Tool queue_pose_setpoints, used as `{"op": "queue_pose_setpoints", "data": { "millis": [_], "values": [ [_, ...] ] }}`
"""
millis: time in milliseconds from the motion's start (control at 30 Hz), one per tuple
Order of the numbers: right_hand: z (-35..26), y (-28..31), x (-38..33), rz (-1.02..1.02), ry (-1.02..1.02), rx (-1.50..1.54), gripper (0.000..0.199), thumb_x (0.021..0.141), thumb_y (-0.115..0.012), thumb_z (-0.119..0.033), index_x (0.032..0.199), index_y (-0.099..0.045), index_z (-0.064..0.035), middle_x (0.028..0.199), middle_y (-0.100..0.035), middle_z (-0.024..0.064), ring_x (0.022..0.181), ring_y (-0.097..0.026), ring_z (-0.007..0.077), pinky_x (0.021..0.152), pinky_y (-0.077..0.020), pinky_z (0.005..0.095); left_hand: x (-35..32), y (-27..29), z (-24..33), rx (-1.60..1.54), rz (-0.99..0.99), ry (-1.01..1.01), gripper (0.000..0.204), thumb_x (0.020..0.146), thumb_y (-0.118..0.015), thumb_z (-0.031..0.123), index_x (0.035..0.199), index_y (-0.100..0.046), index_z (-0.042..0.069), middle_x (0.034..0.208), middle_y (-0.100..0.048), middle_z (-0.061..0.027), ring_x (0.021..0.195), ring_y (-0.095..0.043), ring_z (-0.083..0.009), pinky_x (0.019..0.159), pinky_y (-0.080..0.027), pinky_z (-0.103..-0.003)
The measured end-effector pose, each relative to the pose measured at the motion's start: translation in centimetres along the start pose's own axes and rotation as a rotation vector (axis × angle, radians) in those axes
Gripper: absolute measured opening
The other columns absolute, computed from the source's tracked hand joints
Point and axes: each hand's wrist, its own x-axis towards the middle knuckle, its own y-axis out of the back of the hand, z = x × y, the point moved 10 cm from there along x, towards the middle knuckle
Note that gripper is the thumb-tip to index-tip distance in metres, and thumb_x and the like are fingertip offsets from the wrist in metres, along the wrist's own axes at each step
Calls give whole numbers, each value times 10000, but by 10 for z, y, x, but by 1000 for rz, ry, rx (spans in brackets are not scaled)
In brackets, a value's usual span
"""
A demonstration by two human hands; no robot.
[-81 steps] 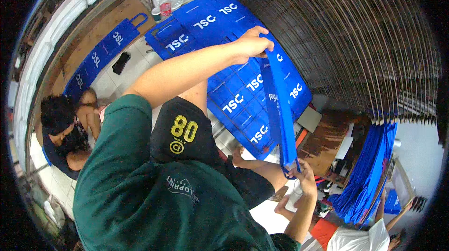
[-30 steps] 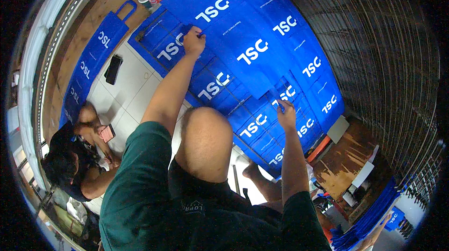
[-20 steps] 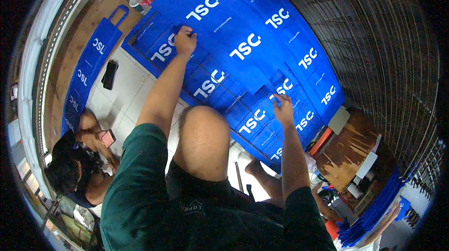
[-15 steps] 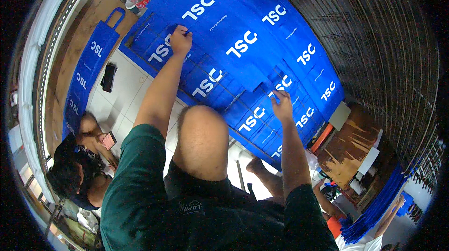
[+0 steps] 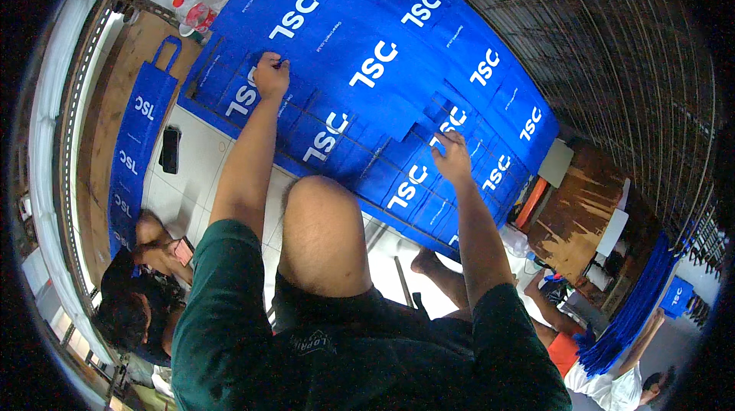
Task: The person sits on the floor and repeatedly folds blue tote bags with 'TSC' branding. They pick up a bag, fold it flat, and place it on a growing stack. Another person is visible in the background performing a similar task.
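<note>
- Many blue bags (image 5: 383, 82) already lie overlapped across the floor, frame centre to upper right.
- Left hand (image 5: 270, 74): grip pinching one bag's edge.
- Right hand (image 5: 452, 157): fingers pressed flat, released.
- Loose bag bundle (image 5: 632, 311), lower right, looks unlaid.

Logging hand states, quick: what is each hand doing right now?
Left hand: closed, pinching the edge of a blue bag.
Right hand: open, fingers pressing flat on the blue bags.

Dark green short-sleeved shirt (image 5: 230, 319); black shorts (image 5: 337, 342) with small pale logo; bare forearms, bare knee above shorts.
</note>
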Motion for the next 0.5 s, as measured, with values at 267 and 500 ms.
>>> {"op": "queue_pose_setpoints", "data": {
  "millis": [267, 500],
  "values": [
    [4, -19, -3, -80, -25, -62, 422, 735, -627, -248, 1117, -573, -76, 1162, -523, 154, 1145, -434, 336, 936, -394, 427, 3, -2, -9, -7, -16, 43, 261, 652, -740, 117, 854, -593, 42, 773, -639, -99, 709, -627, -253, 659, -488, -340],
    [-8, -16, -12, -122, -29, -136, 417, 733, -627, -258, 1130, -576, -142, 1290, -413, 143, 1260, -304, 318, 958, -356, 494, 6, 0, -17, -2, -1, 33, 321, 649, -749, 150, 900, -578, 45, 806, -619, -106, 764, -606, -262, 682, -476, -357]
  ]
}}
